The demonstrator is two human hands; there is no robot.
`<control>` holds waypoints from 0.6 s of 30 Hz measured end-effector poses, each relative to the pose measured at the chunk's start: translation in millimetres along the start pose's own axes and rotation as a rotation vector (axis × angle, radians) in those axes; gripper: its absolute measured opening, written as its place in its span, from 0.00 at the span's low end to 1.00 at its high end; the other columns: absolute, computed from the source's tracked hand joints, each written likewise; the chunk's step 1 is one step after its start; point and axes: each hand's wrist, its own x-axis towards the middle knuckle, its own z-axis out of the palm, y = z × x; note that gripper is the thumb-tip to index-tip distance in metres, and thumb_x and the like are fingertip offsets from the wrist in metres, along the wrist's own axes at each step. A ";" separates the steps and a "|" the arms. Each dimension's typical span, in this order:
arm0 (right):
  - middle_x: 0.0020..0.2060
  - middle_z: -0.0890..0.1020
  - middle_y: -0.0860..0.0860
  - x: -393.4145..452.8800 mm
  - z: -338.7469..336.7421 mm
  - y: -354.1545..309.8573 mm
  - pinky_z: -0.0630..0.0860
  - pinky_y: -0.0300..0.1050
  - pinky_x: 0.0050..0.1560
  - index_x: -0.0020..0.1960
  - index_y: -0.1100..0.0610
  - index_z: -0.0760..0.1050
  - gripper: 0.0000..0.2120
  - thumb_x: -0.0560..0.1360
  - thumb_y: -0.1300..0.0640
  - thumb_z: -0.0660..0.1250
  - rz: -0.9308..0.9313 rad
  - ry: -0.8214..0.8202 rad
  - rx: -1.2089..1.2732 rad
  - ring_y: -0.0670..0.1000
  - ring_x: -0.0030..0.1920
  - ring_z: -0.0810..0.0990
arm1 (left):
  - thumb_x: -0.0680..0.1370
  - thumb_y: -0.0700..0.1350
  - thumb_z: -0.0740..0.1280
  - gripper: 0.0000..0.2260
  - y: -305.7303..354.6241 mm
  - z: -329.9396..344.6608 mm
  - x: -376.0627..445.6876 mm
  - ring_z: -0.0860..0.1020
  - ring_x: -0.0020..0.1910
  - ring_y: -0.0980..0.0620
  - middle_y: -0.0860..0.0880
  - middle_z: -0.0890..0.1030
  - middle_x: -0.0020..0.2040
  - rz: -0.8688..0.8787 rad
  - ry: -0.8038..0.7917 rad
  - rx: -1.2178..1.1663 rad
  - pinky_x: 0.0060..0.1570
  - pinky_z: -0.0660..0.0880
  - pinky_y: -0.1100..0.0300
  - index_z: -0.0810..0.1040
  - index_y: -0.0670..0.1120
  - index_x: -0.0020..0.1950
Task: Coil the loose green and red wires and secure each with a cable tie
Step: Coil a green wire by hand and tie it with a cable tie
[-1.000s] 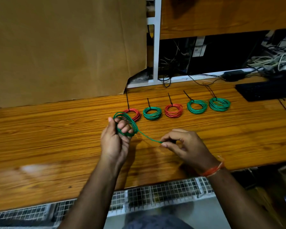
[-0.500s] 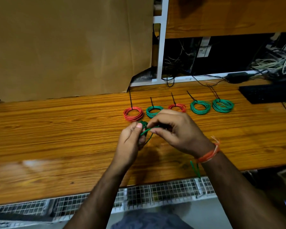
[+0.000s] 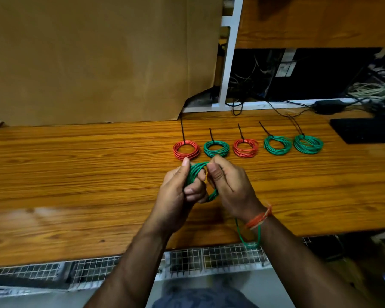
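Green tied coils on wooden bench: three; red tied coils: two, five in row. Sixth green coil untied, above bench, gripped between left hand and right hand, fingers curled round strands. Loose tail hangs under right wrist.

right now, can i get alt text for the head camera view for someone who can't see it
Two hands, left hand and right hand, hold a green wire coil above a wooden table. Five tied coils, red and green, lie in a row behind.
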 end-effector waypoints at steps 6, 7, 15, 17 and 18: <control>0.30 0.75 0.51 10.3 6.5 -4.1 0.68 0.46 0.32 0.40 0.59 0.72 0.22 0.85 0.45 0.54 -0.015 -0.074 0.060 0.47 0.30 0.72 | 0.83 0.55 0.56 0.20 13.8 -15.9 -3.0 0.60 0.23 0.57 0.55 0.63 0.25 -0.128 -0.158 -0.196 0.31 0.68 0.60 0.78 0.42 0.46; 0.30 0.75 0.51 12.4 9.8 -4.5 0.68 0.44 0.32 0.40 0.59 0.72 0.21 0.85 0.47 0.55 -0.008 -0.080 0.068 0.45 0.30 0.72 | 0.83 0.53 0.57 0.18 16.9 -17.3 -2.4 0.58 0.23 0.57 0.56 0.62 0.25 -0.124 -0.163 -0.220 0.30 0.67 0.61 0.77 0.43 0.45; 0.34 0.79 0.44 23.9 24.5 -7.6 0.70 0.35 0.36 0.59 0.58 0.73 0.06 0.85 0.56 0.62 0.150 -0.197 0.154 0.41 0.33 0.76 | 0.85 0.50 0.54 0.18 35.5 -38.2 6.6 0.58 0.20 0.58 0.55 0.62 0.23 -0.088 0.089 -0.537 0.24 0.62 0.65 0.74 0.47 0.39; 0.34 0.79 0.47 21.7 26.5 -6.6 0.71 0.37 0.34 0.63 0.51 0.70 0.11 0.83 0.62 0.64 0.242 -0.220 0.237 0.42 0.33 0.76 | 0.86 0.48 0.53 0.20 45.3 -54.7 9.7 0.62 0.20 0.59 0.54 0.63 0.23 -0.035 0.128 -0.625 0.25 0.63 0.65 0.75 0.47 0.37; 0.34 0.79 0.49 20.0 27.5 -5.5 0.72 0.41 0.34 0.61 0.48 0.70 0.12 0.82 0.62 0.65 0.276 -0.231 0.244 0.47 0.34 0.77 | 0.86 0.47 0.53 0.20 50.4 -63.0 10.8 0.63 0.20 0.59 0.54 0.64 0.23 -0.003 0.147 -0.649 0.26 0.64 0.65 0.75 0.47 0.37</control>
